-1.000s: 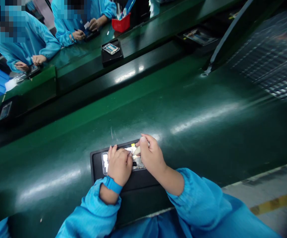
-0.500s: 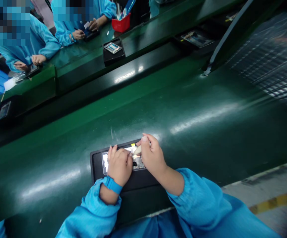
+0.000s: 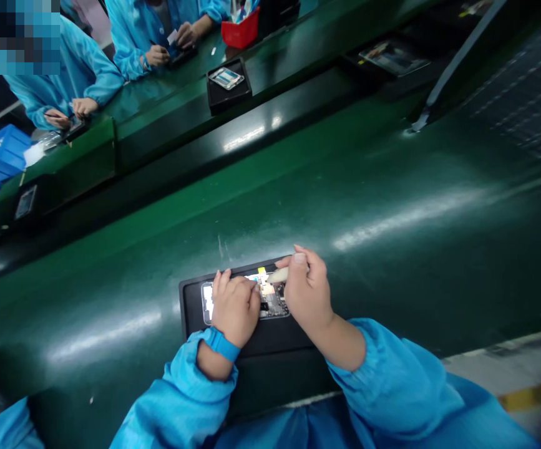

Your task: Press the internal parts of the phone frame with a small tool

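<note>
An opened smartphone (image 3: 277,307) with its circuit board bare lies in a black tray (image 3: 270,340) in front of me. Across its left half rests my left hand (image 3: 237,305), fingers bent over the far side, holding the phone; thumb and forefinger are by the board. My right hand (image 3: 310,284) is closed around a pale, pointed hand tool (image 3: 278,274), whose tip is over the board near a yellow tab (image 3: 261,271). Whether the tip touches the board I cannot tell. My left palm hides part of the phone.
Beyond the green bench (image 3: 158,249) runs a dark channel (image 3: 190,159). Another black tray (image 3: 230,100) with a phone, a red bin (image 3: 241,31) and a blue crate (image 3: 1,156) are farther off. Two co-workers in blue sit opposite. A metal post (image 3: 462,62) stands right.
The view has shifted, so everything appears farther right. My right hand and the tool have moved slightly right and away over the phone, uncovering more board. My left hand stays on the phone.
</note>
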